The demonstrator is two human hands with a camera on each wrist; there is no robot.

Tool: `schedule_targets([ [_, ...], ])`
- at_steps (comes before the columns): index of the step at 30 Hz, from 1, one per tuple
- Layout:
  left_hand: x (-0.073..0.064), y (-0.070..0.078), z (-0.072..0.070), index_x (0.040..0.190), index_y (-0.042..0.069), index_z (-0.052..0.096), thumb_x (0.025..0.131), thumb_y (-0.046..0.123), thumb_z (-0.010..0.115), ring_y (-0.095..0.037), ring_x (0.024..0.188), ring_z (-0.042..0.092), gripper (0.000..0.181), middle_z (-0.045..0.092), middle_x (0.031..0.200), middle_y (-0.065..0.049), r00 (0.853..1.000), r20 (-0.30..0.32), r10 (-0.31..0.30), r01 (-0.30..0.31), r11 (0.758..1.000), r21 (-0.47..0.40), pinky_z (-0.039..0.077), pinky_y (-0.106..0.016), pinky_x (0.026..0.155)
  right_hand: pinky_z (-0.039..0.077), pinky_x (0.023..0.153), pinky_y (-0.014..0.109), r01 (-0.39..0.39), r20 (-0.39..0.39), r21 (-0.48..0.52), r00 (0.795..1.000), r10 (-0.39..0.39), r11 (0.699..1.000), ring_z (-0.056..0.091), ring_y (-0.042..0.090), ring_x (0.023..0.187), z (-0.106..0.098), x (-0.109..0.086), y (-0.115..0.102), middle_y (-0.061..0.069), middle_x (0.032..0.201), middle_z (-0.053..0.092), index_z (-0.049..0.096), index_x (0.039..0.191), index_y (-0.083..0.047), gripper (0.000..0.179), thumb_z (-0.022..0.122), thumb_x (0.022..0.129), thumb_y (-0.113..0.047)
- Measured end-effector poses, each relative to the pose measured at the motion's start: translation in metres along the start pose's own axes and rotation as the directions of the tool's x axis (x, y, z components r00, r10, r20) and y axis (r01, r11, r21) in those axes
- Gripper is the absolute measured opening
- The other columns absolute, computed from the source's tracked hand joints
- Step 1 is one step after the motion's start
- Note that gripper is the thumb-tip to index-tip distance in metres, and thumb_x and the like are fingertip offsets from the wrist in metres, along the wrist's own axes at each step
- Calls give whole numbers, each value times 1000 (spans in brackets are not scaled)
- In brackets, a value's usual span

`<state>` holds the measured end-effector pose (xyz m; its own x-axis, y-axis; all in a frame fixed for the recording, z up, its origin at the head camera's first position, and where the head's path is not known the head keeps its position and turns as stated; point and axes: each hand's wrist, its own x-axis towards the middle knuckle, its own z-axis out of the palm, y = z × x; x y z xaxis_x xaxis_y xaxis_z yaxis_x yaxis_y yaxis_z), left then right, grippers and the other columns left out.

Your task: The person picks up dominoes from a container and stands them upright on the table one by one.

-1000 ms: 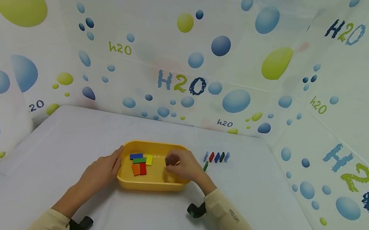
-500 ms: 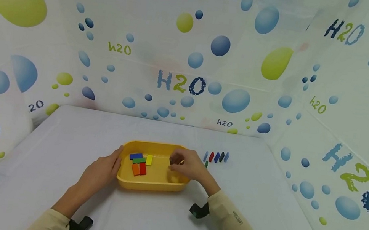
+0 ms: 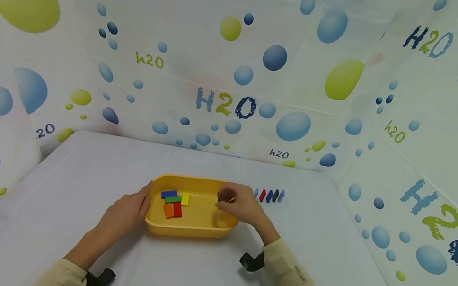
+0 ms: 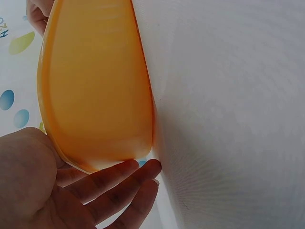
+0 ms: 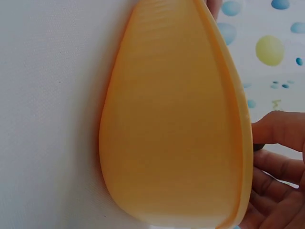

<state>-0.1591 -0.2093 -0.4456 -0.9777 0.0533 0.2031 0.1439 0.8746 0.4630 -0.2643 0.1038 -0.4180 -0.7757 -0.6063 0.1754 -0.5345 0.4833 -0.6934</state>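
Observation:
A yellow plastic tray (image 3: 188,229) stands on the white cloth. Flat coloured blocks lie in its left half: blue (image 3: 168,195), green (image 3: 172,199), yellow (image 3: 185,198), orange (image 3: 168,210) and red (image 3: 177,209). My left hand (image 3: 128,211) rests against the tray's left end; its fingers (image 4: 119,191) look extended in the left wrist view. Over the tray's right end, my right hand (image 3: 240,204) has curled fingers. The right wrist view shows a small dark piece (image 5: 259,147) pinched between thumb and finger, mostly hidden.
Right of the tray, several small blocks stand in a row, among them a red one (image 3: 263,195) and a blue one (image 3: 269,196). White cloth (image 3: 183,271) covers the table. A printed curtain (image 3: 182,37) encloses the back and sides.
My right hand has moved to the right, from inside the tray to its right rim. It now hides the green block outside. The left hand and tray have stayed put.

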Motion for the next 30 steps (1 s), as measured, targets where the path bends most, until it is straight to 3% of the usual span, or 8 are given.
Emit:
schedule_targets([
  [5, 0, 0, 0, 154, -10, 40, 107, 15, 52, -18, 61, 47, 54, 61, 81, -8, 1000, -3, 2, -2, 1000, 2, 52, -37, 60, 56, 85, 32, 1, -24, 27, 1000, 0, 1000, 64, 19, 89, -4, -3, 1, -2, 97, 68, 70, 110, -1, 21, 79, 93, -10],
  [10, 1, -1, 0, 154, -9, 39, 107, 15, 51, -19, 61, 46, 54, 56, 75, -5, 1000, 8, -8, 8, 1000, 2, 50, -36, 59, 57, 85, 32, 3, -45, 44, 999, -1, 999, 64, 18, 89, -9, -6, 4, -1, 98, 69, 71, 108, -6, 18, 79, 92, -10],
  [15, 2, -1, 0, 154, -9, 39, 107, 15, 52, -19, 61, 47, 54, 59, 79, -7, 1000, 9, -9, 9, 1000, 3, 50, -36, 59, 57, 83, 32, -9, -67, 30, 998, 11, 1000, 64, 19, 88, -16, -9, 6, -1, 98, 69, 72, 109, -5, 19, 80, 91, -9],
  [21, 2, -1, 0, 156, -8, 37, 108, 16, 51, -19, 59, 45, 55, 49, 71, -3, 999, 29, -24, 24, 1000, -4, 45, -34, 56, 57, 82, 33, 0, -94, 18, 996, 1, 1000, 65, 19, 87, -26, -13, 13, 0, 98, 70, 72, 108, -1, 20, 80, 91, -8],
  [30, 2, 0, -1, 156, -8, 37, 108, 16, 51, -19, 59, 45, 55, 50, 72, -3, 999, 28, -25, 25, 1000, 3, 45, -34, 55, 57, 80, 33, -18, -139, 7, 990, 18, 1000, 65, 19, 87, -40, -23, 20, 0, 97, 70, 73, 106, -6, 17, 80, 91, -8],
])
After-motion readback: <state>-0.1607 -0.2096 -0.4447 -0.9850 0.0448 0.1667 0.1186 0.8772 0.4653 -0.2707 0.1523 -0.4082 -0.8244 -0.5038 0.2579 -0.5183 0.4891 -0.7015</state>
